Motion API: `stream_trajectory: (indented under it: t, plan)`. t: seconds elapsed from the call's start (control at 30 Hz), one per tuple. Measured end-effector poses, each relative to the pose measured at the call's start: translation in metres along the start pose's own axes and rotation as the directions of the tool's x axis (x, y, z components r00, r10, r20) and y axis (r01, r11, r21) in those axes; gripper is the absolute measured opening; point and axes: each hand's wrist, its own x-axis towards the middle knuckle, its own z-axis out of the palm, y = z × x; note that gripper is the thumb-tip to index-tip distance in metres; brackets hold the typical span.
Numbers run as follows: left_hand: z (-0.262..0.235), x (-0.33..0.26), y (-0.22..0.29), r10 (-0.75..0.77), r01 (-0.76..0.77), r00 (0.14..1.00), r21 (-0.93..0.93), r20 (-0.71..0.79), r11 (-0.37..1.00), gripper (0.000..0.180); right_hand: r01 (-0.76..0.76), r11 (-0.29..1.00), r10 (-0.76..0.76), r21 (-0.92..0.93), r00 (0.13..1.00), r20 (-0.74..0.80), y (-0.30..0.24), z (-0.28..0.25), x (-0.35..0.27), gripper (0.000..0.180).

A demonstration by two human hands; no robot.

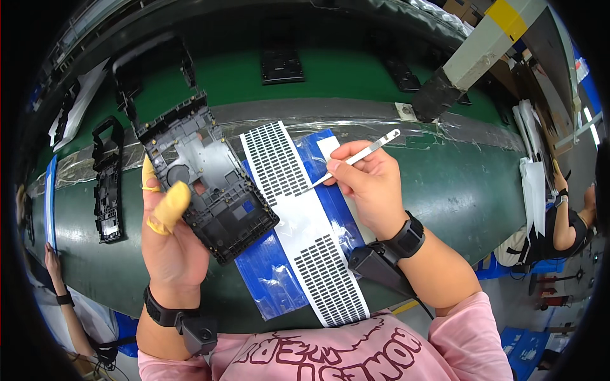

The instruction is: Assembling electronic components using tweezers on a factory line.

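Note:
My left hand, with yellow finger cots on thumb and a finger, grips a black plastic housing and holds it tilted above the bench. A loop-shaped frame rises from the housing's far end. In my right hand is a pair of white tweezers, pinched between thumb and fingers. Their tip meets a white sheet lined with rows of small black rectangular stickers, near the lower edge of the upper block. A bare white band separates the two sticker blocks. Beneath the sheet lies a blue plastic-wrapped pad.
Another black housing lies on the green bench to the left. Beyond a taped ledge, more black parts sit on a green surface. A grey post stands at the far right. Other people's arms show at both sides.

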Motion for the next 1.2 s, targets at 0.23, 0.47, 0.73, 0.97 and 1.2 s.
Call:
stream_trajectory:
  t: [0.23, 0.47, 0.73, 0.97, 1.2]
  plan:
    - [-0.005, 0.001, 0.001, -0.085, 0.08, 0.995, -0.104, -0.048, 0.991, 0.034, 0.01, 1.0, -0.01, -0.01, 1.0, -0.009, 0.006, 0.003, 0.001, 0.014]
    - [0.0, 0.005, -0.005, -0.171, 0.153, 0.982, -0.191, -0.078, 0.969, 0.036, -0.016, 1.0, 0.016, -0.001, 1.0, -0.023, 0.003, 0.0, 0.001, 0.013]
    - [0.016, -0.013, -0.016, -0.321, 0.324, 0.946, -0.178, 0.047, 0.929, 0.035, 0.009, 0.987, -0.026, 0.162, 0.994, 0.107, -0.031, 0.025, -0.046, 0.015]
    - [0.019, -0.027, -0.019, -0.39, 0.415, 0.91, -0.266, 0.143, 0.87, 0.038, 0.052, 0.98, -0.069, 0.193, 0.994, 0.082, -0.023, 0.035, -0.056, 0.015]
    - [0.017, -0.029, -0.019, -0.382, 0.411, 0.911, -0.283, 0.153, 0.867, 0.036, 0.035, 0.989, -0.047, 0.142, 0.995, 0.084, -0.022, 0.037, -0.058, 0.015]
